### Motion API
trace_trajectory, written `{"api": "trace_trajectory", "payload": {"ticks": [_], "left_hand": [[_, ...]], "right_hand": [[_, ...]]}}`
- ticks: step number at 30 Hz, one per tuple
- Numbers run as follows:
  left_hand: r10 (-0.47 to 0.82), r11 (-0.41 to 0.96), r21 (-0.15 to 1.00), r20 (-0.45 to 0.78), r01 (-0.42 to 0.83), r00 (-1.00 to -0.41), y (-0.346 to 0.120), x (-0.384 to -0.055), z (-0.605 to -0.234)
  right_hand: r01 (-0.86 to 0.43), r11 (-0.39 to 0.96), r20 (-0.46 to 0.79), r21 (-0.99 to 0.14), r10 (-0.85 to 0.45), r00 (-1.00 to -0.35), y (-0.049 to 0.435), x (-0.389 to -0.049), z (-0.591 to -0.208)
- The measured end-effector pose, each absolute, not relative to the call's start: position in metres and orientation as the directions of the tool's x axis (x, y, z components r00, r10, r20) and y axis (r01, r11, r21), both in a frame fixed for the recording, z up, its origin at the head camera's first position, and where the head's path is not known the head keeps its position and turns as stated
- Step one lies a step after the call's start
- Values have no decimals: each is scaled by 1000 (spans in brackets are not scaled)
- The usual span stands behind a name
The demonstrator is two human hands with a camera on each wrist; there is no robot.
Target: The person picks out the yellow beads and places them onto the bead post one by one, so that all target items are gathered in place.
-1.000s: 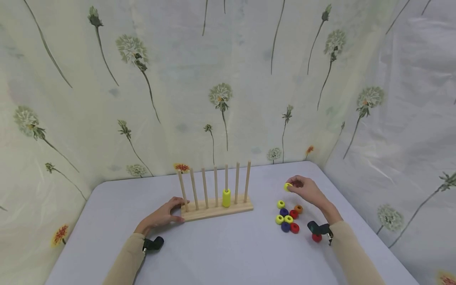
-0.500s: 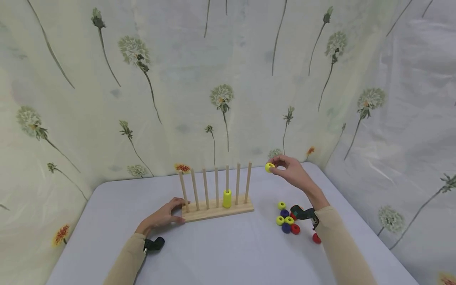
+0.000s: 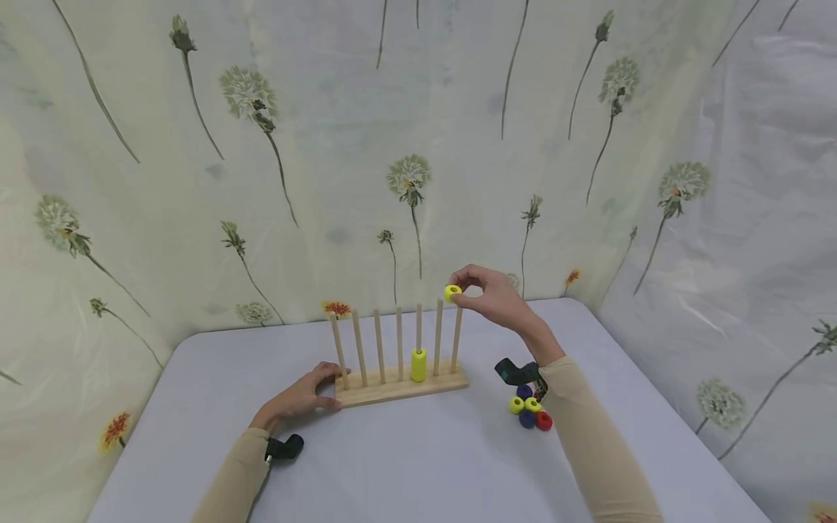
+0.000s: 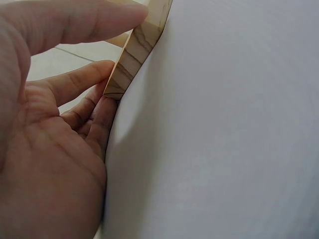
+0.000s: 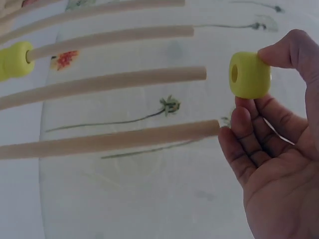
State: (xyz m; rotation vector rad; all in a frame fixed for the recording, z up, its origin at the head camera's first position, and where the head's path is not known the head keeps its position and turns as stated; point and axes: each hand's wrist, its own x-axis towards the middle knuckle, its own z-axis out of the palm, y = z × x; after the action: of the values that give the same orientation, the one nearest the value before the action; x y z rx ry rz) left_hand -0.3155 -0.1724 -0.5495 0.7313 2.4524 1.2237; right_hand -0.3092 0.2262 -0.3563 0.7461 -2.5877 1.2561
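Note:
A wooden peg stand (image 3: 392, 393) with a row of upright pegs stands on the table. My left hand (image 3: 296, 398) grips its left end, thumb at the front and fingers behind; the left wrist view shows the wooden base (image 4: 130, 62) between them. Yellow beads (image 3: 418, 365) are stacked on one peg, right of centre. My right hand (image 3: 498, 299) pinches another yellow bead (image 5: 253, 75) between thumb and fingers, above the right-hand pegs. In the right wrist view its hole faces the pegs, and a small gap separates it from the nearest peg tip (image 5: 199, 73).
Loose beads lie to the right of the stand: yellow beads (image 3: 516, 405), dark blue beads (image 3: 527, 418) and a red bead (image 3: 543, 420). My right forearm and wrist camera (image 3: 516, 372) hide part of this group. A flowered cloth (image 3: 327, 181) hangs behind the table.
My right hand has carried the yellow bead left and up, from over the loose beads to the tops of the right-hand pegs. The left hand stays on the stand.

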Motion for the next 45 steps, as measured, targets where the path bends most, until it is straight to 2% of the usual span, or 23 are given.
{"api": "trace_trajectory", "payload": {"ticks": [15, 31, 38, 45], "left_hand": [[556, 509, 810, -49, 293, -830, -169, -318, -549], [572, 495, 812, -39, 307, -819, -173, -317, -550], [565, 508, 806, -47, 303, -824, -173, -316, -550], [572, 502, 808, -43, 308, -819, -174, -318, -550]], "right_hand": [[-547, 572, 280, -611, -490, -826, 186, -320, -342], [-547, 593, 245, -591, -513, -822, 179, -324, -347], [-556, 594, 266, -582, -507, -820, 180, -323, -349], [-539, 551, 316, -637, -451, -835, 199, -320, -350]]}}
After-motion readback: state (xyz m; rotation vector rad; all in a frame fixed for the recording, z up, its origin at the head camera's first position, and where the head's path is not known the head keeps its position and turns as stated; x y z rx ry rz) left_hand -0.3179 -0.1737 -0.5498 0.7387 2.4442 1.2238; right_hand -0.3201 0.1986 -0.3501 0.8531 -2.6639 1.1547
